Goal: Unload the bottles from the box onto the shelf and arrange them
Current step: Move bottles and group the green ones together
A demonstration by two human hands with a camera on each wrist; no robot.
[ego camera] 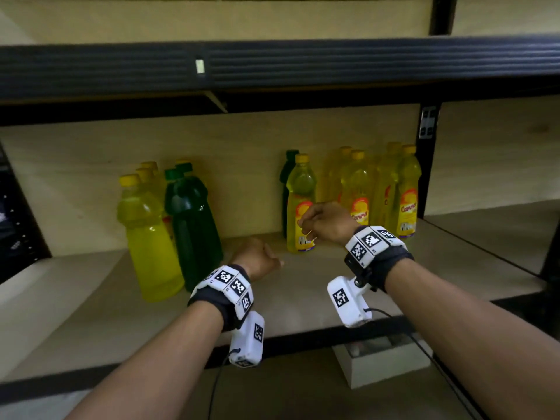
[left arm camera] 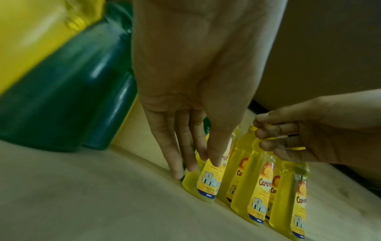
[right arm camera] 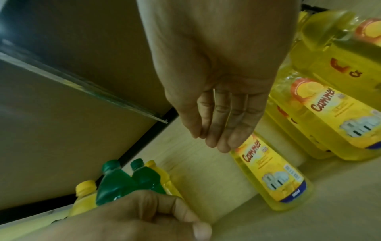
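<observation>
On the wooden shelf [ego camera: 91, 298] stand large yellow bottles [ego camera: 148, 237] and large green bottles [ego camera: 194, 231] at the left. A small labelled yellow bottle [ego camera: 300, 204] stands mid-shelf in front of a small green bottle [ego camera: 288, 171]. Several more labelled yellow bottles [ego camera: 381, 189] are grouped at the right. My left hand [ego camera: 263, 259] hovers low over the shelf between the two groups, fingers [left arm camera: 191, 163] straight and holding nothing. My right hand [ego camera: 321, 222] hangs in front of the mid-shelf yellow bottle [right arm camera: 274, 176], fingers [right arm camera: 216, 138] loosely bent and empty. No box shows.
The upper shelf's black beam [ego camera: 272, 68] runs close overhead. A black upright [ego camera: 427, 165] bounds the bay at the right, just beside the yellow group. A pale block [ego camera: 385, 362] sits on the floor below the shelf edge. Bare board lies at the shelf's front.
</observation>
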